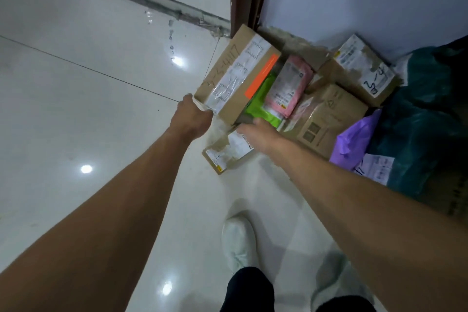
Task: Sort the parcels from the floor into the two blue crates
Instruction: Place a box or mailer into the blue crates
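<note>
Down past the white shoe [238,243] on the tiled floor [101,83], both arms reach into the heap; the left hand [191,119] has its fingers curled round the near corner of the long cardboard box [235,76], which sits tilted, its near end above a small flat parcel [222,157]; the right hand [260,134] is at the box's near lower edge, blurred, so I cannot tell whether it grips. The box looks stiff and taped, probably slick where the tape runs; I'd take it under both near corners. Beyond lie a soft green bag [263,104] and pink bag [288,86], then a brown carton [326,119]; no blue crates show.
</note>
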